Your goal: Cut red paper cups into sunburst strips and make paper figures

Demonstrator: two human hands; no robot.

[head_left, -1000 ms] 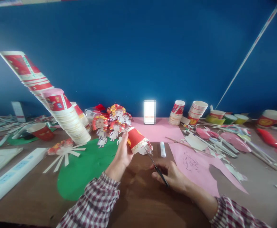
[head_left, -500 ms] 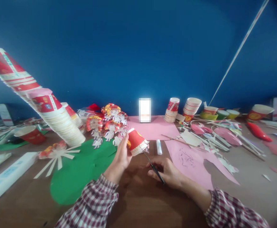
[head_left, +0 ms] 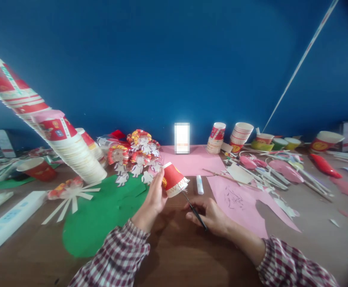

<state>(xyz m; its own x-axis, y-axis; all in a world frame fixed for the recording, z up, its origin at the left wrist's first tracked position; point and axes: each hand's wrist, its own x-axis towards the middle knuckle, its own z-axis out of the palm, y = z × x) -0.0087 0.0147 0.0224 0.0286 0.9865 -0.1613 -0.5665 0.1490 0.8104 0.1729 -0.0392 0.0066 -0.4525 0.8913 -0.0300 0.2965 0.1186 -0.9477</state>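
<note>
Blue wall (head_left: 174, 67), red cup (head_left: 174, 178) partly behind left fingers (head_left: 160, 177)

Held paper cup (head_left: 174, 177): red, yellow print, zigzag line above pale fringe. Slim tool (head_left: 198, 218): black handle. Sleeves (head_left: 123, 247): maroon-and-white check. Tabletop (head_left: 174, 255): brown. Wall (head_left: 132, 59): deep blue. Rounded sheet (head_left: 96, 223): green. Cut sheet (head_left: 254, 217): pink, dark scribble. Paper figures (head_left: 144, 138): white, dark outlines, red-and-yellow tops. Leaning cup stack (head_left: 86, 161): red, cream bands. Long box (head_left: 15, 221): white, blue print.
</note>
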